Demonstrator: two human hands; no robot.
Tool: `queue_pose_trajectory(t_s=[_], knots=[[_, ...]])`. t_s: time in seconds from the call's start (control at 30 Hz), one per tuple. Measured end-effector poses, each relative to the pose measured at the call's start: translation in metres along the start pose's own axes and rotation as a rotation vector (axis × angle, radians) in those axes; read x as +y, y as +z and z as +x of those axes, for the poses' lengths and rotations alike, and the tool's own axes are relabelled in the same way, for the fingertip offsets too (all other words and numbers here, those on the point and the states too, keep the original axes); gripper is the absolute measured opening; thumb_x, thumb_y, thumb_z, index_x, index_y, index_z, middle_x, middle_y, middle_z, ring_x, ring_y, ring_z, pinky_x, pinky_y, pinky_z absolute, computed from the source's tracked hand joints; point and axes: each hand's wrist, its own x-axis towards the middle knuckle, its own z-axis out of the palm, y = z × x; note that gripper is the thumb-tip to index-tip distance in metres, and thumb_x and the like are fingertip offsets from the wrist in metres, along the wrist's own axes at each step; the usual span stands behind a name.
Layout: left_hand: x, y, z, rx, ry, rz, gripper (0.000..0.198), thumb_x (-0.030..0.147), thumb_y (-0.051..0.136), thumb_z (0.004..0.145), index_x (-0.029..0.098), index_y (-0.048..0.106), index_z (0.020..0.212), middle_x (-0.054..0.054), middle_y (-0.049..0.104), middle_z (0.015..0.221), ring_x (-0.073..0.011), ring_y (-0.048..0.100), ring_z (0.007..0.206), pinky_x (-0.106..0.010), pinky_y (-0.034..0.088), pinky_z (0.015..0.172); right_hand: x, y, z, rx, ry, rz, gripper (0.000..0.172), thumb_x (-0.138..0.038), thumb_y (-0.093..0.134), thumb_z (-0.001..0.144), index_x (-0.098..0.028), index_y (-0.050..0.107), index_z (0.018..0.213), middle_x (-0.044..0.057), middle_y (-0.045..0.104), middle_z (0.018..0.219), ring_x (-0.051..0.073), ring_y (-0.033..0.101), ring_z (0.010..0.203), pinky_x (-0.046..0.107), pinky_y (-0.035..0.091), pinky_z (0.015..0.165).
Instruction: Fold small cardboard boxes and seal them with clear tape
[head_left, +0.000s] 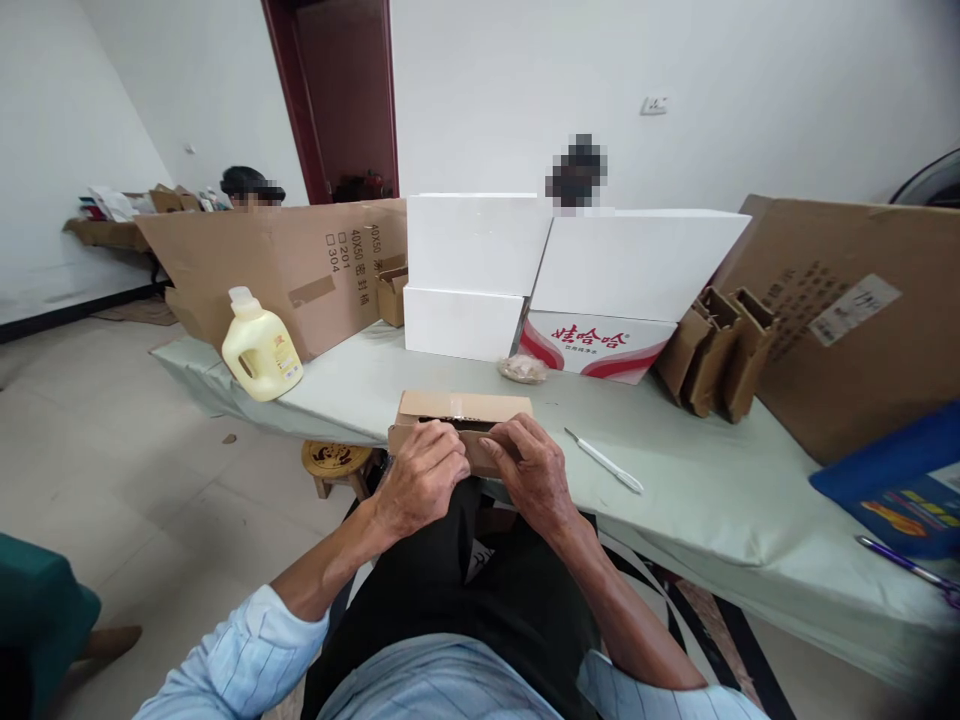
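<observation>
A small brown cardboard box [463,407] lies at the table's near edge, with a strip of clear tape on its top and a dark gap along its near side. My left hand [426,472] has its fingers curled over the box's near edge, left of the middle. On the right part of that same edge, my right hand [529,470] pinches the cardboard between thumb and fingers. To the right of the box lies a white craft knife [604,462]. A small clear bundle [523,369] sits behind the box.
A yellow jug [261,350] stands at left on the cloth-covered table [720,490]. White boxes [472,245] and large cardboard sheets [862,310] line the back. Folded cardboard pieces [712,350], a blue package [892,490] and a purple pen [904,562] are at right. Two people sit beyond.
</observation>
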Motion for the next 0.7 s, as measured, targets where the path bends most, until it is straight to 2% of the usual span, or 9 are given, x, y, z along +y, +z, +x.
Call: queue_pose_trajectory(t_s=[0.07, 0.13, 0.23, 0.3, 0.4, 0.47, 0.6, 0.7], knots=[[0.006, -0.011, 0.000, -0.046, 0.024, -0.140, 0.025, 0.014, 0.055, 0.104, 0.021, 0.064, 0.082, -0.007, 0.072, 0.091, -0.0240, 0.066, 0.104, -0.042, 0.051, 0.095, 0.000, -0.001, 0.000, 0.000, -0.002, 0.001, 0.015, -0.025, 0.061, 0.104, -0.025, 0.061, 0.088, 0.003, 0.063, 0.084, 0.021, 0.060, 0.080, 0.035, 0.046, 0.073], [0.006, -0.027, 0.005, -0.086, -0.011, -0.320, 0.023, 0.017, 0.058, 0.104, 0.021, 0.065, 0.083, -0.006, 0.072, 0.091, -0.0219, 0.066, 0.100, -0.040, 0.053, 0.094, 0.000, -0.001, 0.000, -0.007, 0.000, 0.005, 0.016, -0.026, 0.061, 0.104, -0.025, 0.061, 0.088, 0.003, 0.063, 0.084, 0.021, 0.060, 0.081, 0.035, 0.047, 0.073], [-0.012, -0.050, 0.025, -0.099, -0.229, -0.466, 0.020, 0.021, 0.062, 0.101, 0.021, 0.067, 0.082, -0.005, 0.071, 0.090, -0.0204, 0.065, 0.095, -0.039, 0.052, 0.094, -0.001, -0.002, 0.000, -0.021, -0.004, 0.009, 0.015, -0.027, 0.060, 0.104, -0.026, 0.061, 0.090, 0.003, 0.063, 0.086, 0.022, 0.061, 0.082, 0.035, 0.047, 0.075], [-0.031, -0.059, 0.041, -0.141, -0.393, -0.509, 0.016, 0.023, 0.065, 0.095, 0.020, 0.069, 0.080, -0.004, 0.071, 0.089, -0.0197, 0.064, 0.091, -0.036, 0.051, 0.089, -0.002, -0.002, -0.002, -0.020, -0.014, 0.013, 0.014, -0.027, 0.060, 0.105, -0.026, 0.061, 0.090, 0.003, 0.063, 0.086, 0.021, 0.061, 0.082, 0.035, 0.048, 0.075], [-0.056, -0.057, 0.060, -0.287, -0.585, -0.625, 0.017, 0.032, 0.069, 0.087, 0.017, 0.072, 0.080, -0.002, 0.068, 0.079, -0.0158, 0.060, 0.075, -0.029, 0.046, 0.072, -0.004, -0.003, -0.005, -0.012, -0.025, 0.024, 0.015, -0.028, 0.060, 0.106, -0.026, 0.061, 0.090, 0.003, 0.062, 0.085, 0.021, 0.061, 0.081, 0.035, 0.048, 0.075], [-0.065, -0.052, 0.068, -0.371, -0.655, -0.708, 0.024, 0.039, 0.071, 0.084, 0.016, 0.073, 0.081, 0.000, 0.064, 0.071, -0.0127, 0.053, 0.065, -0.025, 0.039, 0.061, -0.005, -0.003, -0.008, -0.011, -0.027, 0.023, 0.015, -0.028, 0.061, 0.106, -0.026, 0.061, 0.090, 0.003, 0.063, 0.085, 0.021, 0.062, 0.081, 0.035, 0.048, 0.075], [-0.069, -0.045, 0.076, -0.481, -0.713, -0.748, 0.030, 0.043, 0.072, 0.079, 0.014, 0.073, 0.083, 0.002, 0.059, 0.063, -0.0098, 0.044, 0.056, -0.022, 0.031, 0.052, -0.008, -0.003, -0.012, -0.013, -0.040, 0.009, 0.015, -0.027, 0.060, 0.106, -0.026, 0.062, 0.092, 0.003, 0.064, 0.086, 0.021, 0.062, 0.082, 0.034, 0.048, 0.075], [-0.069, -0.046, 0.079, -0.504, -0.713, -0.689, 0.029, 0.042, 0.071, 0.078, 0.014, 0.074, 0.083, 0.004, 0.054, 0.060, -0.0092, 0.041, 0.054, -0.022, 0.028, 0.051, -0.009, -0.003, -0.013, -0.012, -0.061, -0.004, 0.014, -0.026, 0.061, 0.106, -0.025, 0.063, 0.092, 0.002, 0.064, 0.087, 0.020, 0.062, 0.082, 0.032, 0.048, 0.075]])
